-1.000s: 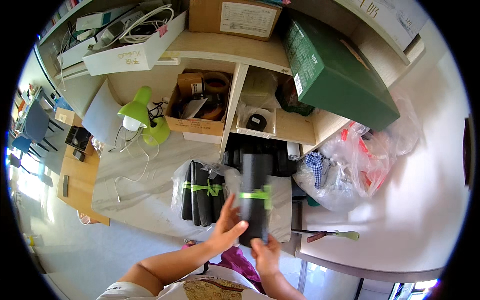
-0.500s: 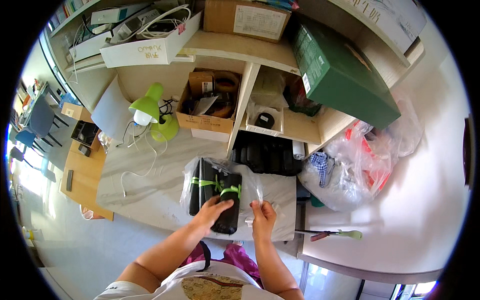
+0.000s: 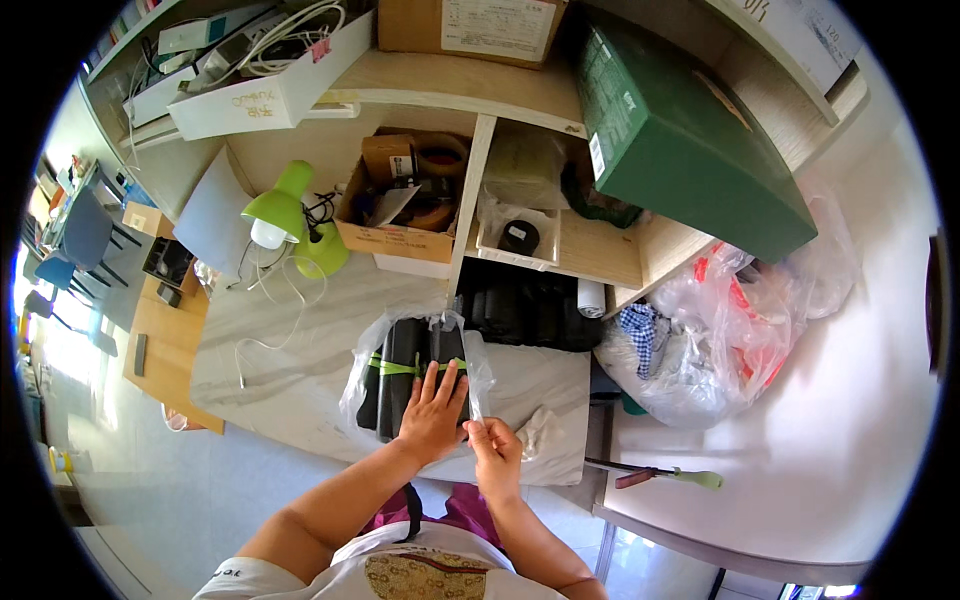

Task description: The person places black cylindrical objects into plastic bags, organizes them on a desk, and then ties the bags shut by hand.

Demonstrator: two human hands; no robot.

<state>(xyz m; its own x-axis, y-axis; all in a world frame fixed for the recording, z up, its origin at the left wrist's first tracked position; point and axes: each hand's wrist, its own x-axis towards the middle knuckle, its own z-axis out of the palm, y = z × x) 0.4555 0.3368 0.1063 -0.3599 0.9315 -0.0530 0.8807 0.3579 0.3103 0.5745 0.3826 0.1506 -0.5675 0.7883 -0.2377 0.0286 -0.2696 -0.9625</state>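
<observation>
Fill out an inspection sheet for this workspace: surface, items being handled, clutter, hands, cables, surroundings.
Surface: marble-patterned desktop, pale grey.
Items being handled: black bundles tied with green ribbon, clear plastic bag around them; whether fully inside, cannot tell.
Clutter: crumpled white scrap right of the bag; cardboard box with tape rolls behind.
Hands: left hand spread flat on the bundles; right hand pinching the bag's edge.
Cables: white cable loose near the green desk lamp; more coiled in the white box above.
Surroundings: dark green box on the shelving, filled plastic bags at right, chairs far left.
</observation>
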